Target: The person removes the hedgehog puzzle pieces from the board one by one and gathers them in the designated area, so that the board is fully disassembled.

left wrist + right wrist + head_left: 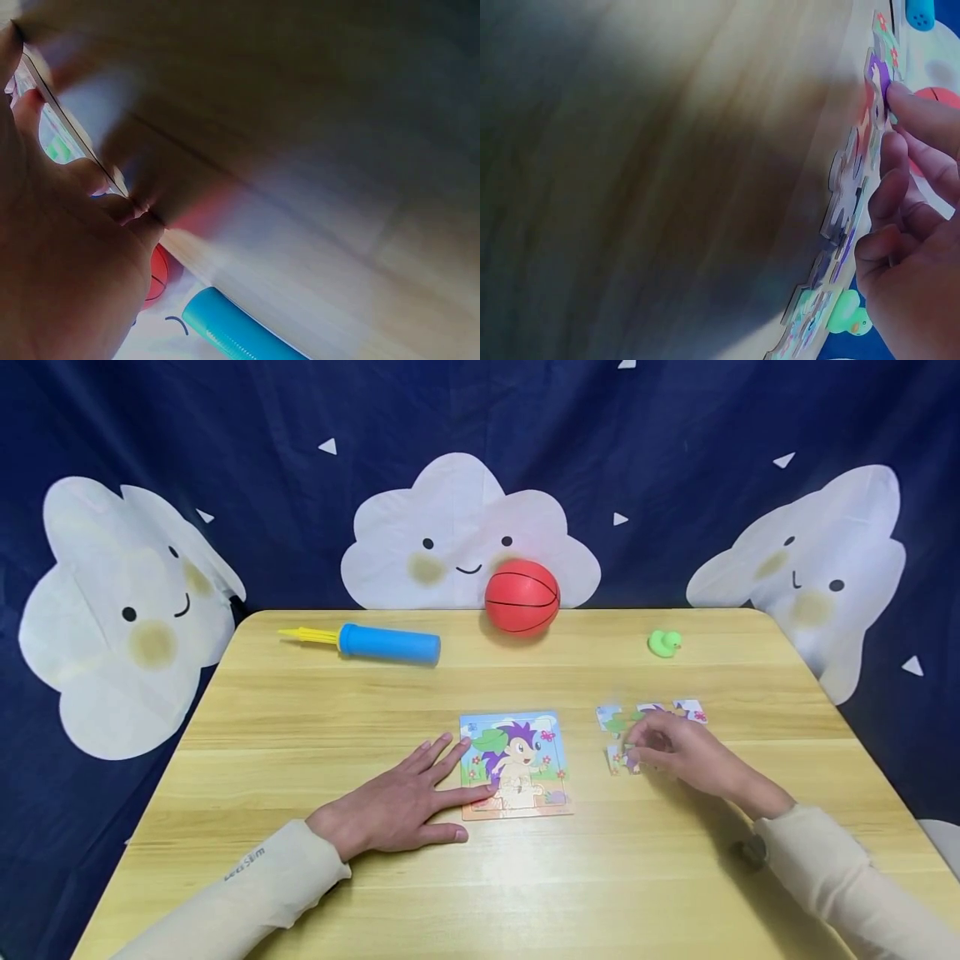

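A square puzzle board [558, 752] with a purple-spiked hedgehog picture lies on the table. My left hand [401, 797] is spread beside it, its fingers straight and fingertips resting on the board's left edge. In the left wrist view, the left hand [67, 247] hides much of the board [64, 127]. To the right, my right hand [686, 752] curls over several loose puzzle pieces [690, 708]. Its fingertips pinch a piece with purple on it [630, 762], next to flowers. In the right wrist view, a fingertip of the right hand [915, 195] meets that purple piece [880, 73].
At the table's back stand a blue pump [390, 644] with a yellow nozzle, a red ball [522, 598] with black lines, and a green toy duck [663, 643]. Behind the wooden table [525, 885] hangs a dark blue cloth [262, 468] with smiling clouds.
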`<action>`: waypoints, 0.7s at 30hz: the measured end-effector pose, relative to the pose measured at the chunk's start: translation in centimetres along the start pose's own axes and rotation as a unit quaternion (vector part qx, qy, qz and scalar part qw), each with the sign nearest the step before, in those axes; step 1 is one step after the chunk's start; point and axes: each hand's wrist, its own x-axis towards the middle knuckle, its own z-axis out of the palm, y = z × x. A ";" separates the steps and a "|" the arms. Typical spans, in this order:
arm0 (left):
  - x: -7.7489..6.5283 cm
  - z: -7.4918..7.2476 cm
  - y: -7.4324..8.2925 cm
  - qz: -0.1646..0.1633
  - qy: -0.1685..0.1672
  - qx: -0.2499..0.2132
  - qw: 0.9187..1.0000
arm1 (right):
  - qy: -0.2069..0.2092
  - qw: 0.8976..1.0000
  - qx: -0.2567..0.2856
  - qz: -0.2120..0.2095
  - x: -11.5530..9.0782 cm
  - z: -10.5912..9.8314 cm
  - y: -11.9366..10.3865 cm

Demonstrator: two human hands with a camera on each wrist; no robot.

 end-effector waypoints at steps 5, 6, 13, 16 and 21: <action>0.1 0.0 0.0 -0.006 -0.003 -0.005 1.000 | 0.008 0.999 -0.027 -0.019 0.1 0.0 0.2; 0.1 0.0 0.0 -0.006 -0.003 -0.006 1.000 | 0.009 0.999 -0.029 -0.022 0.1 0.1 0.3; 0.0 -0.1 0.0 -0.004 -0.006 -0.010 1.000 | 0.018 0.999 -0.042 -0.024 0.1 0.3 0.7; 0.0 -0.2 0.1 -0.008 -0.009 -0.012 1.000 | 0.022 0.998 -0.049 -0.027 0.1 0.3 0.7; 0.0 -0.1 0.1 0.001 0.000 -0.008 1.000 | 0.021 0.998 -0.047 -0.033 0.2 0.4 0.7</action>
